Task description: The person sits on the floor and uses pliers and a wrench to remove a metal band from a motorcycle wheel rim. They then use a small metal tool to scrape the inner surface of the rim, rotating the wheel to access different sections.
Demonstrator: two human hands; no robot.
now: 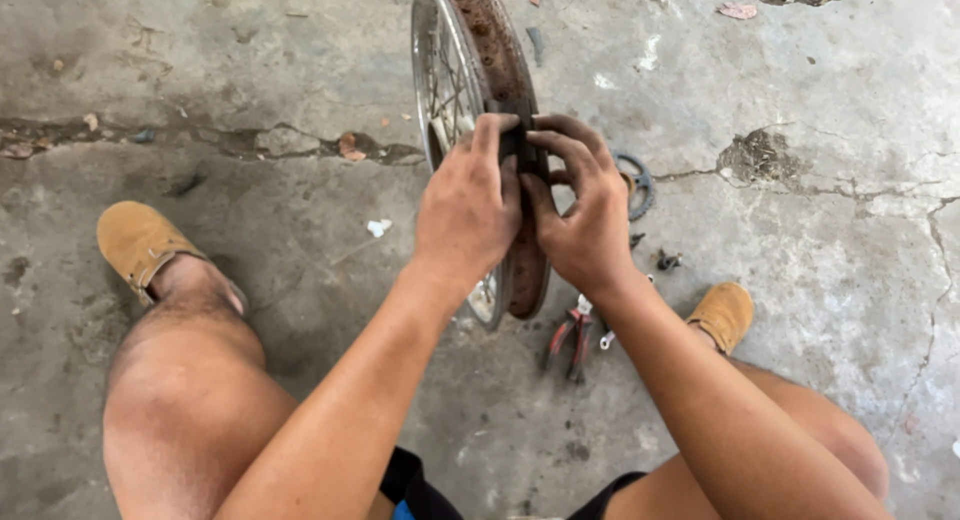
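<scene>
Between the two hands stands a rusty spoked wheel rim [497, 70], upright on the concrete floor [250, 100]. The left hand [468, 212] and the right hand [583, 218] are close together — both pinch a black rubber strip [520, 148] on the rim's edge. Below the right hand lie red-handled pliers [568, 338] — beyond it, a small sprocket [637, 183].

Soft even daylight, faint shadows, no glare — sharp centre, slight edge distortion.
</scene>
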